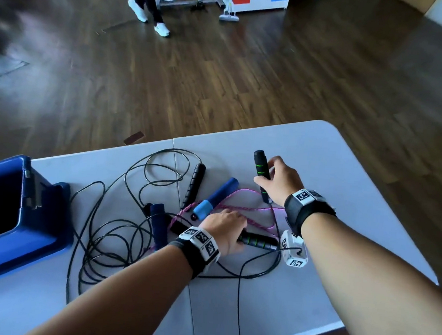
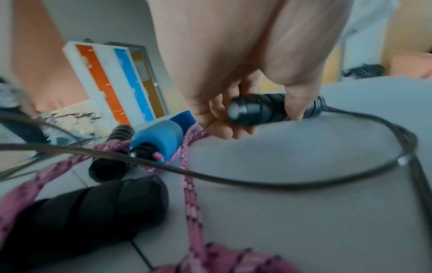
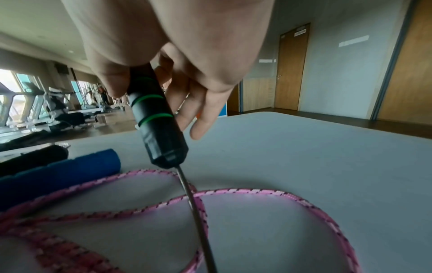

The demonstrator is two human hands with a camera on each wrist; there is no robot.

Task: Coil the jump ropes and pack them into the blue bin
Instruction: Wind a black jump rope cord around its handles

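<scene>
1. Black with green rings, one handle (image 1: 261, 170) is in my right hand (image 1: 282, 181); my fingers (image 3: 205, 110) curl round it and lift it up off the grey surface (image 1: 332, 181).
2. My left hand (image 1: 224, 227) has its fingers (image 2: 295, 103) clamped on the other green-ringed handle (image 1: 257, 242), which lies flat.
3. The pink rope (image 1: 243, 208) loops between my hands.
4. Thin black rope (image 1: 108, 240) lies tangled at 9 o'clock from my left hand.
5. The blue bin (image 1: 12, 219) sits past it, at 9 o'clock.
</scene>
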